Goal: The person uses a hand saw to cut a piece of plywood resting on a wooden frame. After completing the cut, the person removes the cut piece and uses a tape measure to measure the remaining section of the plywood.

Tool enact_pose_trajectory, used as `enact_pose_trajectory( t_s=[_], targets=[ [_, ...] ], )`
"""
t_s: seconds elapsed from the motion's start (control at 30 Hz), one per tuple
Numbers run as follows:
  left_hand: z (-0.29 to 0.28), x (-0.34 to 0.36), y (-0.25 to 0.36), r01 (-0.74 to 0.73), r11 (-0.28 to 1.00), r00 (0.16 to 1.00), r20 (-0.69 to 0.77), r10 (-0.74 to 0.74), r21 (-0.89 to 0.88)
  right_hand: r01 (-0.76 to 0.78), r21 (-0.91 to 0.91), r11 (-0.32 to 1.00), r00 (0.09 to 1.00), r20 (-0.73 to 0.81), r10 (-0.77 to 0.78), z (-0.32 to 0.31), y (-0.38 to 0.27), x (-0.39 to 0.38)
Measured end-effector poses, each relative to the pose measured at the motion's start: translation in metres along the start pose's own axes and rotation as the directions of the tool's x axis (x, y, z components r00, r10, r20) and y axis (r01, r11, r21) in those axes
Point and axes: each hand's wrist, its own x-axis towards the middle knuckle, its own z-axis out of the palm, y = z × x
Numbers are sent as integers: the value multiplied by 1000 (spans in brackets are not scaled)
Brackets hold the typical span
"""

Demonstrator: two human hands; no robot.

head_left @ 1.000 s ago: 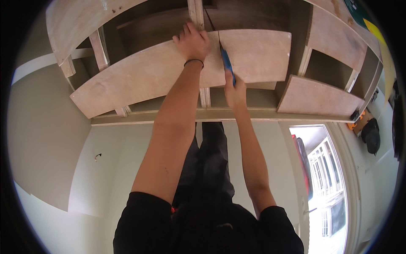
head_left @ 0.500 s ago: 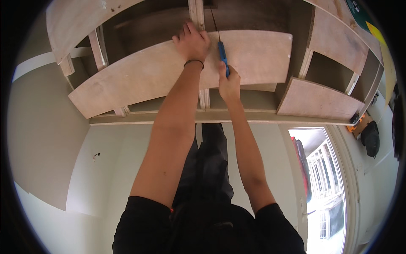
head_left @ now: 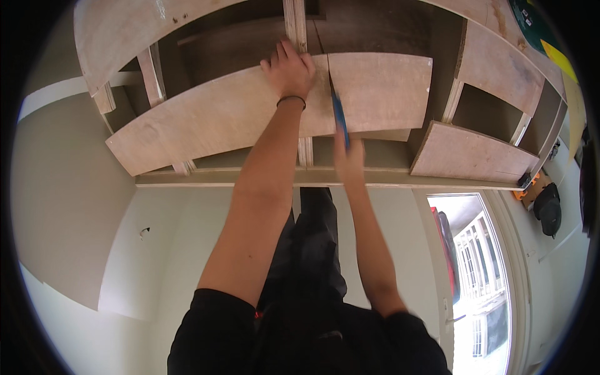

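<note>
Drawn back toward the body since the earlier frame, the right hand (head_left: 350,159) has its fingers clamped on a blue-handled saw (head_left: 339,114), whose thin dark blade crosses the far edge of the curved wooden board (head_left: 240,106). That board lies across the wooden frame (head_left: 219,177), and the left hand (head_left: 290,72) rests on it just left of the blade, fingers bent at the far edge; whether they clamp it I cannot tell.
</note>
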Motion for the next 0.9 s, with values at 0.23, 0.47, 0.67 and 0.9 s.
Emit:
enact_pose_trajectory(
  t_s=[0.23,0.47,0.67,0.9],
  targets=[
    [-6,0,1,-31,999,997,-71,28,-39,-28,-122,992,998,-54,21,-9,61,-68],
    [-4,1,1,-44,998,992,-116,40,-33,-364,-125,923,906,184,382,-79,28,-170],
    [1,1,0,-9,1000,999,-36,9,-1,-85,7,996,991,108,84,29,35,42],
    [-6,3,1,-43,999,987,-152,45,15,-242,-148,959,959,112,260,-46,69,-153]
  ],
)
